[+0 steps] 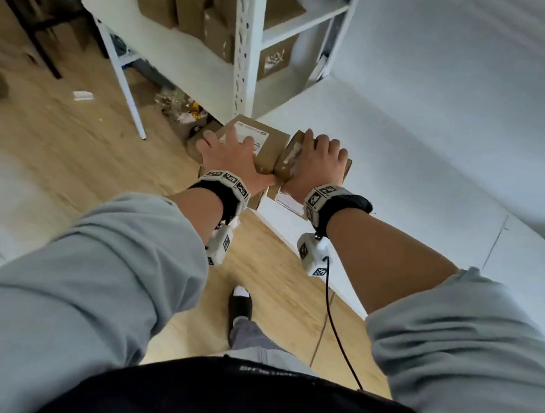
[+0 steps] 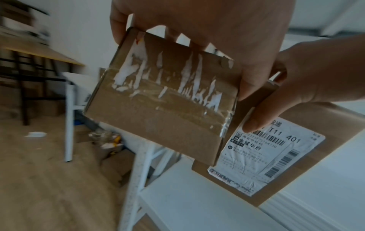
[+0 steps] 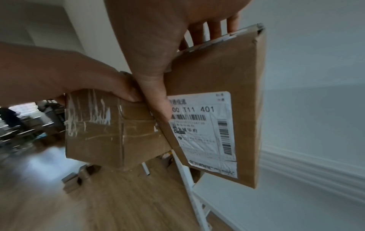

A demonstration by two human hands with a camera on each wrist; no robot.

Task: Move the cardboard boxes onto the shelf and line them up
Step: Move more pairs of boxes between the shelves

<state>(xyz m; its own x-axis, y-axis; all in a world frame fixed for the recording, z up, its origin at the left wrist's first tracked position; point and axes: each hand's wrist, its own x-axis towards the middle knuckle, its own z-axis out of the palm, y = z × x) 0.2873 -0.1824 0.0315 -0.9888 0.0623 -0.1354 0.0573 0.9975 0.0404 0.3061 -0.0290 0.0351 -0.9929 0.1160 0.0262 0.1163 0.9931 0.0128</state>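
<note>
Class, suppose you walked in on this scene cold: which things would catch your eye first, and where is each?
First, the two cardboard boxes carried side by side, touching, in mid-air before the white shelf: the left hand grips the taped box, the right hand the labelled box. Next, the boxes already on the shelf, at the upper left.

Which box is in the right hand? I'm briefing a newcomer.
Near the white metal shelf, both hands carry brown cardboard boxes side by side. The right hand grips the flat box bearing a printed shipping label; its neighbour shows torn white tape.
</note>
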